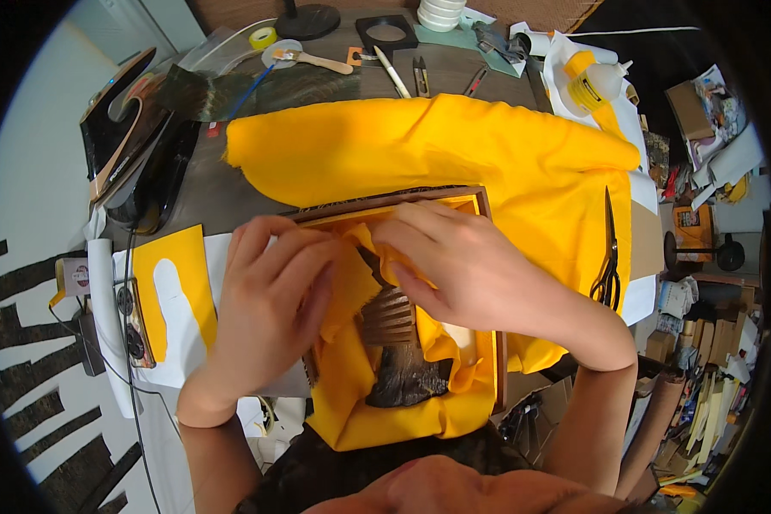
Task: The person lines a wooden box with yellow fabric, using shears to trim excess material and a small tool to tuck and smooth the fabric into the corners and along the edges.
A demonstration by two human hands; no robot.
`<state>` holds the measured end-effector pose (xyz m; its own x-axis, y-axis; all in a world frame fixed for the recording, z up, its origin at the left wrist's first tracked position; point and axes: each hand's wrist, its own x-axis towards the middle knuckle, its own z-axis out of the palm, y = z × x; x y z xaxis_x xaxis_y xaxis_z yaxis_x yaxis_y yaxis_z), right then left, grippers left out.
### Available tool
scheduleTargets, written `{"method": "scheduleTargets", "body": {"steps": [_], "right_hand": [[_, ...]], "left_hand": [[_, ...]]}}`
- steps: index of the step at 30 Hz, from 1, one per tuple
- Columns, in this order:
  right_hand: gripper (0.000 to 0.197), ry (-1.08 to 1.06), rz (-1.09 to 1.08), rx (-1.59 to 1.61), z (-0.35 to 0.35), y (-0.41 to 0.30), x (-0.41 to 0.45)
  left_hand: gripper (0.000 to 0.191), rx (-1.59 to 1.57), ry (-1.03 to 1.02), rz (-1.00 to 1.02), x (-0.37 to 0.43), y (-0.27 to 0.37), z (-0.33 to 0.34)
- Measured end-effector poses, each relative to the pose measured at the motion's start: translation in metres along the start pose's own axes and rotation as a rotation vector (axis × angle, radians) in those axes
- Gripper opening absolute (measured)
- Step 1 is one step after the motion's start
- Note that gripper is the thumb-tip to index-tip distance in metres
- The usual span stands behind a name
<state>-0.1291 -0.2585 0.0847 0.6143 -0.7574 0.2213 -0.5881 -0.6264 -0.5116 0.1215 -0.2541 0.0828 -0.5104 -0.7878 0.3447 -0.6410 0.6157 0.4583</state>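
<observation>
My left hand (279,276) pinches a frayed flap of yellow fabric (353,289) at the far left part of a brown wooden box (500,366). Opposite it, my right hand (453,260) grips a folded bit of the same fabric, its wrist crossing the box's right side. More yellow fabric drapes over the near edge. Inside the box lie a slatted brown wooden piece (389,316) and a dark, wrinkled surface (408,376). A pale object (460,340) shows beside the right inner wall, partly covered by cloth. My fingers hide their exact pinch points.
A large yellow cloth (385,148) spreads behind the box, with black scissors (609,257) on its right part. A clothes iron (119,128) stands at left. Farther back are a brush (321,62), a white pen (392,72) and a plastic squeeze bottle (594,87).
</observation>
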Motion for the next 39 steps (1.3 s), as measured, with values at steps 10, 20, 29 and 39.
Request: {"method": "scheduleTargets", "body": {"steps": [10, 20, 29, 39], "right_hand": [[0.025, -0.082, -0.036, -0.139, 0.024, -0.012, 0.026], [0.025, -0.074, 0.113, -0.058, 0.011, -0.008, -0.002], [0.040, -0.042, -0.127, -0.162, 0.015, -0.009, 0.025], [0.024, -0.176, -0.238, -0.244, 0.024, -0.002, 0.001]], "left_hand": [[0.044, 0.063, -0.042, -0.047, -0.012, -0.003, 0.001], [0.015, 0.217, -0.347, 0.092, -0.004, -0.013, 0.013], [0.031, -0.030, -0.104, 0.178, -0.016, -0.009, 0.011], [0.038, -0.197, -0.132, 0.325, 0.004, -0.045, -0.006]]}}
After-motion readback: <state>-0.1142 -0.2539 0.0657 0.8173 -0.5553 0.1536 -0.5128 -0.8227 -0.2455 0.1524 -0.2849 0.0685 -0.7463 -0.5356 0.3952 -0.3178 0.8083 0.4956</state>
